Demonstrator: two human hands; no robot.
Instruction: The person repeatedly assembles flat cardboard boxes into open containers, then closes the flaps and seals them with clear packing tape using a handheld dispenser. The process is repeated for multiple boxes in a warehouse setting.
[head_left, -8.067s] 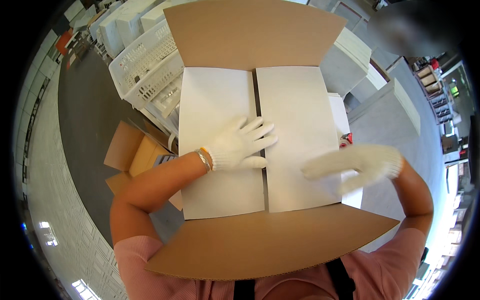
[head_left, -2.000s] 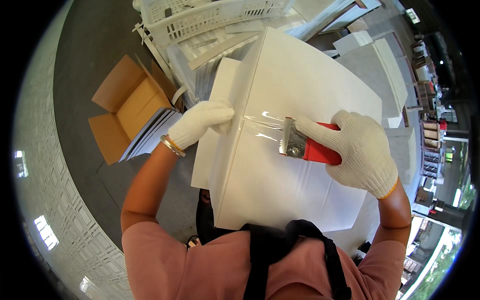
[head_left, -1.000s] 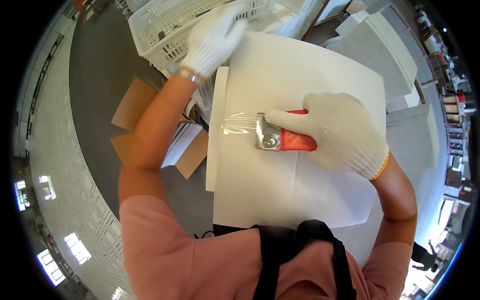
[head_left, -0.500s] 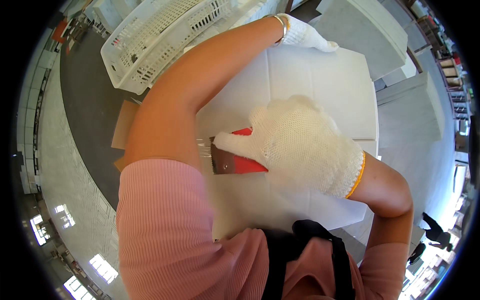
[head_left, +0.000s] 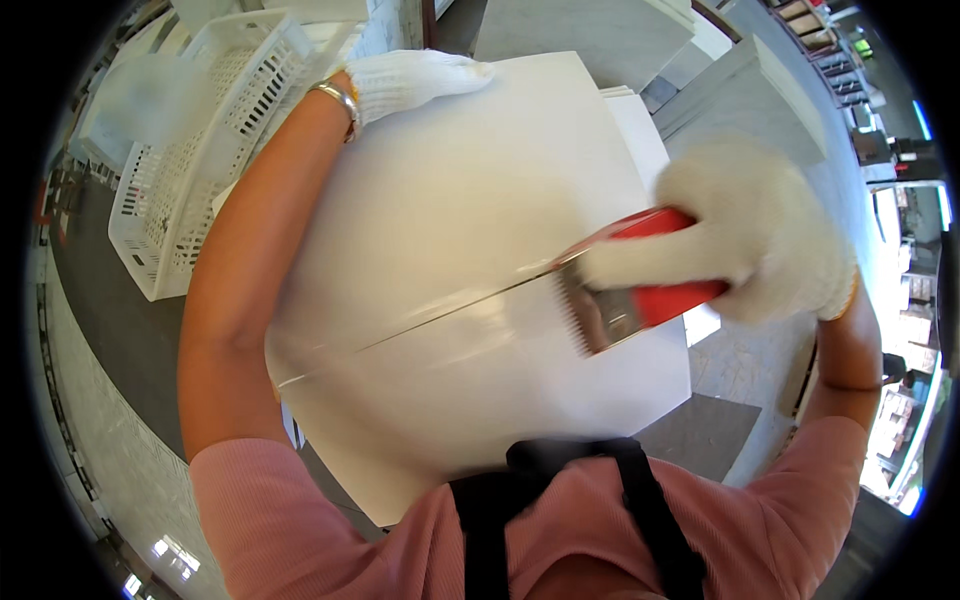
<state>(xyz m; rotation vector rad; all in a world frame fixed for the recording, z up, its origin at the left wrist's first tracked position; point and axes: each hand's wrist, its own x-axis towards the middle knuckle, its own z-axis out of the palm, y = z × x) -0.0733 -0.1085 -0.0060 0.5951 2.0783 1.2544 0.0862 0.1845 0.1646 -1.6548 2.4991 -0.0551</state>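
Observation:
A large white carton (head_left: 450, 190) lies in front of me, its top divided by a dark seam. My right hand (head_left: 765, 235), in a white knitted glove and blurred by motion, grips a red tape dispenser (head_left: 665, 300) with a toothed metal edge. From the dispenser, shiny clear tape (head_left: 470, 310) stretches leftward along the seam to the carton's left side; how much of it is stuck down I cannot tell. My left hand (head_left: 420, 80), also gloved, rests with fingers stretched out along the carton's far left edge.
A white slotted plastic basket (head_left: 215, 130) stands at the far left. Stacked grey-white slabs (head_left: 590, 40) are at the back, with a further slab stack (head_left: 745, 95) at the right. Behind the carton's right side, other white sheets (head_left: 640, 130) stick out.
My right hand has drawn the tape dispenser from the carton's left side to its right, leaving tape stretched behind. My left arm, which reached across the far side, now lies further left in view.

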